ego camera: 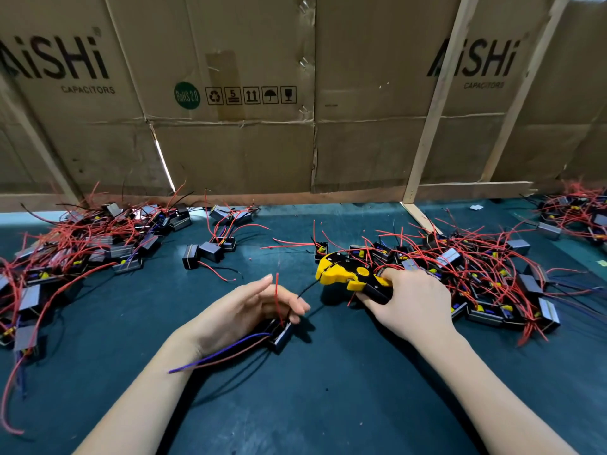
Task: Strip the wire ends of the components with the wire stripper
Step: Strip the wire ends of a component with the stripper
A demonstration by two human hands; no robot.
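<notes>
My left hand (249, 310) holds a small black box component (283, 334) against the green mat, fingers curled round it. A red wire (277, 295) stands up from it, a black wire (307, 289) reaches toward the stripper's jaws, and blue and brown wires (223, 353) trail back over my wrist. My right hand (410, 300) grips the handles of the yellow-and-black wire stripper (348, 274). Its jaws point left, close to the black wire's tip; whether they touch it I cannot tell.
Piles of black components with red wires lie at the left (65, 257), the right (476, 274) and the far right (578, 215). A few loose components (210, 251) sit mid-table. A cardboard wall (295, 110) with wooden struts closes off the back edge.
</notes>
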